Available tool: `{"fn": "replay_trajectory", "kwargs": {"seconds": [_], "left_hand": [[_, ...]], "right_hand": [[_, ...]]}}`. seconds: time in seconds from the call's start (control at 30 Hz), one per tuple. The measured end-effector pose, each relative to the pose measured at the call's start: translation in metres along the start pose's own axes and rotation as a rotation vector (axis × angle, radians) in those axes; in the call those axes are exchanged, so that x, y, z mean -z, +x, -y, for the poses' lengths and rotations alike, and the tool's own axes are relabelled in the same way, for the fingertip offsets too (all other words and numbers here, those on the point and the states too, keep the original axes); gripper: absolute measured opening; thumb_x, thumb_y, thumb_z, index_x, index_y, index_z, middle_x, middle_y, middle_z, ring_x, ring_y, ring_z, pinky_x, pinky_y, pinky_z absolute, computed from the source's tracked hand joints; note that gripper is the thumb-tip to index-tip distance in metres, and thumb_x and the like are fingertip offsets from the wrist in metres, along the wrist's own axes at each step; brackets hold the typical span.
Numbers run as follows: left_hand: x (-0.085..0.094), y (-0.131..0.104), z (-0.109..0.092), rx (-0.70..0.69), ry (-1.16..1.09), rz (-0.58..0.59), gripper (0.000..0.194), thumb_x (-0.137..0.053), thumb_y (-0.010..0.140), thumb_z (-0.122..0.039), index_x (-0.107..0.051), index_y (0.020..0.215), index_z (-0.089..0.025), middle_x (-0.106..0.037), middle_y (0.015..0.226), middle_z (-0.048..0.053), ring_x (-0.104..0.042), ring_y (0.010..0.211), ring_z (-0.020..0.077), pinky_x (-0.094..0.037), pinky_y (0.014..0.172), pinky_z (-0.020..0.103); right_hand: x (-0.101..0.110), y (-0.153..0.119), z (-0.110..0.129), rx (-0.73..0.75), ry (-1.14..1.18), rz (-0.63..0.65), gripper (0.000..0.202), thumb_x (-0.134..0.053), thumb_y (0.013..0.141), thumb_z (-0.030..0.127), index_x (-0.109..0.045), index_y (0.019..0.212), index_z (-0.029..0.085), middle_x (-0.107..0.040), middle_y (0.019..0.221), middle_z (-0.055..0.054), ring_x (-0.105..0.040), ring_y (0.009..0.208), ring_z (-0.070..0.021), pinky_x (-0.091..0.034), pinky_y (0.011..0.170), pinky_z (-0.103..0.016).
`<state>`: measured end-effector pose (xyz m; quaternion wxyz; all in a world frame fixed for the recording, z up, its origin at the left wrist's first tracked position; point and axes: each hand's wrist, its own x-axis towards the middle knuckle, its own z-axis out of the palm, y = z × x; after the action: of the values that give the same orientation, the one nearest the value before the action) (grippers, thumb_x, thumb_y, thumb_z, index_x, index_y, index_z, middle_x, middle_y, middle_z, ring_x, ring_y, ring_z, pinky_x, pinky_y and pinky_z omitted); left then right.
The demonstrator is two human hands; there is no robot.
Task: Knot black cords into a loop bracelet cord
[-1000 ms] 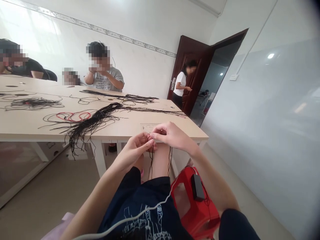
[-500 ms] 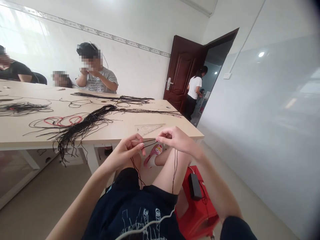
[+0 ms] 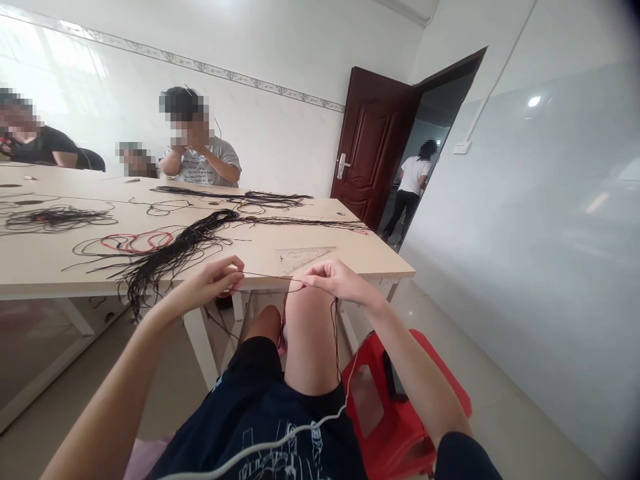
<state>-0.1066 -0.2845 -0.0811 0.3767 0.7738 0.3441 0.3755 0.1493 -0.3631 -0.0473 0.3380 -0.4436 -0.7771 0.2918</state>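
A thin black cord point(image 3: 273, 275) stretches between my two hands, just in front of the table edge and above my lap. My left hand point(image 3: 213, 283) pinches one end of the stretch with thumb and fingers. Opposite it, my right hand point(image 3: 336, 280) grips the other end between thumb and forefinger. Loose dark strands point(image 3: 335, 340) hang from below my right hand down past my thigh. More cord ends trail under my left hand. A thick bundle of black cords point(image 3: 183, 243) lies on the table beyond my left hand, its ends drooping over the edge.
On the pale table point(image 3: 385, 263) lie a clear set square point(image 3: 305, 257), a red cord loop point(image 3: 135, 241) and another tangle of cords point(image 3: 55, 217). A red plastic stool point(image 3: 440, 373) with a black box stands at my right. Several people are across the table and by the door point(image 3: 373, 147).
My hands have moved apart, the left one going leftward, so the cord between them is longer. My leg has shifted, and the person in the doorway has moved further through.
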Motion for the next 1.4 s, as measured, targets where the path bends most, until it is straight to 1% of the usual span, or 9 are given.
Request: {"fn": "replay_trajectory", "kwargs": {"seconds": [0.17,0.33,0.5,0.63,0.77,0.9,1.17,1.3,1.4], "left_hand": [[0.030,-0.012,0.026,0.054,-0.005,-0.082,0.015,-0.064,0.074,-0.031,-0.057,0.073,-0.018,-0.061,0.057,-0.009,-0.048,0.051,0.0035,-0.036,0.052,0.009],[0.017,-0.037,0.066,0.189,-0.019,-0.194,0.018,-0.072,0.069,-0.025,-0.060,0.066,-0.011,-0.059,0.061,-0.006,-0.055,0.061,0.0085,-0.045,0.060,0.017],[-0.020,-0.026,0.094,0.363,-0.154,-0.399,0.029,-0.056,0.084,-0.032,-0.056,0.106,-0.014,-0.058,0.105,0.004,-0.059,0.094,0.0228,-0.051,0.077,0.036],[-0.079,-0.006,0.096,0.422,-0.345,-0.570,0.032,-0.053,0.086,-0.031,-0.051,0.114,-0.014,-0.056,0.112,0.009,-0.058,0.095,0.0197,-0.051,0.079,0.040],[-0.128,-0.003,0.079,0.289,-0.504,-0.773,0.032,-0.052,0.087,-0.030,-0.051,0.115,-0.015,-0.056,0.112,0.008,-0.059,0.093,0.0192,-0.051,0.079,0.039],[-0.139,0.006,0.055,0.080,-0.561,-0.929,0.035,-0.052,0.087,-0.030,-0.048,0.118,-0.015,-0.055,0.114,0.009,-0.058,0.097,0.0203,-0.050,0.081,0.041],[-0.157,0.038,0.041,-0.113,-0.459,-0.866,0.045,-0.042,0.091,-0.039,-0.037,0.130,-0.018,-0.051,0.125,0.012,-0.052,0.112,0.0247,-0.042,0.094,0.050],[-0.163,0.042,0.041,-0.146,-0.253,-0.769,0.046,-0.034,0.093,-0.039,-0.031,0.135,-0.021,-0.040,0.139,0.013,-0.036,0.129,0.0235,-0.028,0.108,0.046],[-0.163,0.049,0.043,-0.156,-0.091,-0.702,0.048,-0.032,0.092,-0.039,-0.029,0.137,-0.022,-0.030,0.146,0.010,-0.023,0.136,0.0221,-0.020,0.112,0.042]], "right_hand": [[-0.001,0.023,-0.010,-0.041,-0.006,-0.018,0.026,-0.049,0.083,0.030,-0.065,0.079,0.011,-0.065,0.077,-0.004,-0.055,0.067,-0.0116,-0.039,0.058,-0.022],[-0.015,0.037,-0.020,-0.097,-0.104,0.055,0.016,-0.056,0.077,0.021,-0.066,0.067,0.012,-0.066,0.072,-0.003,-0.056,0.069,-0.0134,-0.039,0.060,-0.024],[-0.031,0.051,-0.024,-0.190,-0.227,0.121,0.015,-0.057,0.083,0.024,-0.064,0.076,0.012,-0.066,0.086,-0.004,-0.060,0.077,-0.0153,-0.047,0.069,-0.028],[-0.040,0.063,-0.025,-0.256,-0.301,0.137,0.024,-0.052,0.089,0.030,-0.057,0.106,0.014,-0.059,0.107,-0.006,-0.060,0.089,-0.0174,-0.052,0.076,-0.035],[-0.045,0.067,-0.027,-0.298,-0.349,0.135,0.026,-0.052,0.089,0.029,-0.055,0.111,0.015,-0.057,0.112,-0.007,-0.059,0.093,-0.0189,-0.051,0.078,-0.037],[-0.043,0.064,-0.030,-0.296,-0.354,0.143,0.027,-0.053,0.088,0.029,-0.055,0.110,0.013,-0.058,0.110,-0.007,-0.060,0.092,-0.0191,-0.051,0.077,-0.037],[-0.034,0.044,-0.053,-0.209,-0.258,0.089,0.021,-0.053,0.087,0.031,-0.059,0.089,0.011,-0.060,0.083,-0.001,-0.058,0.069,-0.0123,-0.049,0.063,-0.028],[-0.025,0.028,-0.067,-0.167,-0.139,0.026,0.021,-0.054,0.082,0.026,-0.056,0.066,0.013,-0.048,0.057,0.005,-0.044,0.052,-0.0078,-0.036,0.052,-0.022],[-0.019,0.015,-0.075,-0.162,-0.050,-0.037,0.019,-0.053,0.078,0.027,-0.059,0.066,0.013,-0.048,0.057,0.004,-0.043,0.054,-0.0085,-0.033,0.053,-0.022]]}}
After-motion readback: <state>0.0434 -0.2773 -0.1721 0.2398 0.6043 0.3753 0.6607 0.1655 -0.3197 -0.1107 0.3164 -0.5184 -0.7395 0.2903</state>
